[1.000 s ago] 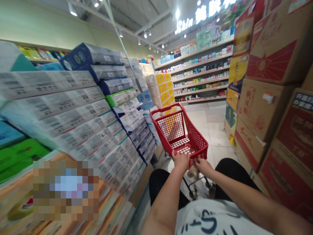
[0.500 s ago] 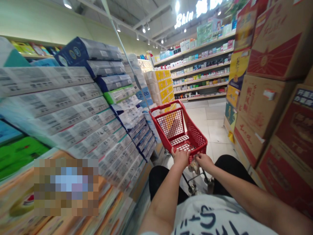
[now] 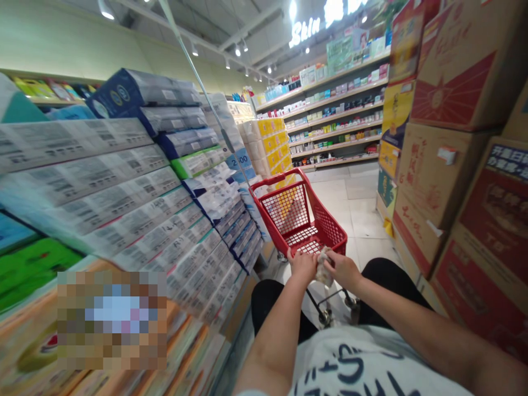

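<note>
A small red shopping cart (image 3: 307, 220) stands in the aisle just ahead of me, its mesh basket bare inside. My left hand (image 3: 303, 265) is closed at the cart's near rim. My right hand (image 3: 342, 269) is beside it, fingers curled. Between the two hands sits a small crumpled whitish thing (image 3: 323, 268), touched by both; I cannot make out what it is.
Stacked tissue packs (image 3: 136, 192) fill the left side of the aisle, close to the cart. Large cardboard boxes (image 3: 449, 165) are piled on the right. Shelves of small products (image 3: 338, 121) line the far wall. Pale floor tiles (image 3: 358, 209) run ahead between them.
My hands have drawn together at the cart's near rim, and the crumpled thing has come up from below the handle to between them. The view shifted slightly.
</note>
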Demonstrator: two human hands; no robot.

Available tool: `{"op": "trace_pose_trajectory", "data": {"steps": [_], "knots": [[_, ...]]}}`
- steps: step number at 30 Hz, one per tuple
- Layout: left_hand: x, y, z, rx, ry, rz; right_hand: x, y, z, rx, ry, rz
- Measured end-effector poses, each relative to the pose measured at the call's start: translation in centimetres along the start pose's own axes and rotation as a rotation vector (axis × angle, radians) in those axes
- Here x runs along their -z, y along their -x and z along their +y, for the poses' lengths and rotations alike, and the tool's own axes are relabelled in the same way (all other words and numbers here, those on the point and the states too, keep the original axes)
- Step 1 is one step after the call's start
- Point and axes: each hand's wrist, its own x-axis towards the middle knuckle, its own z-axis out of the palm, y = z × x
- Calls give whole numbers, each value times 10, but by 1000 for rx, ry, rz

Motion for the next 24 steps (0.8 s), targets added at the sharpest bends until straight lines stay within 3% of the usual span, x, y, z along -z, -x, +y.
{"op": "trace_pose_trajectory", "data": {"steps": [3, 8, 12, 17, 24], "knots": [[-1, 0, 0, 7, -8, -5, 9, -6, -12, 81, 95, -9], [-6, -2, -1, 13, -12, 7, 10, -21, -12, -153, 238, -222], [-7, -3, -1, 27, -17, 11, 19, -37, 2, -166, 216, -182], [-1, -2, 1, 5, -14, -15, 39, -53, 22, -293, 231, -181], [-1, -9, -8, -55, -19, -33, 39, -51, 19, -276, 288, -189]]}}
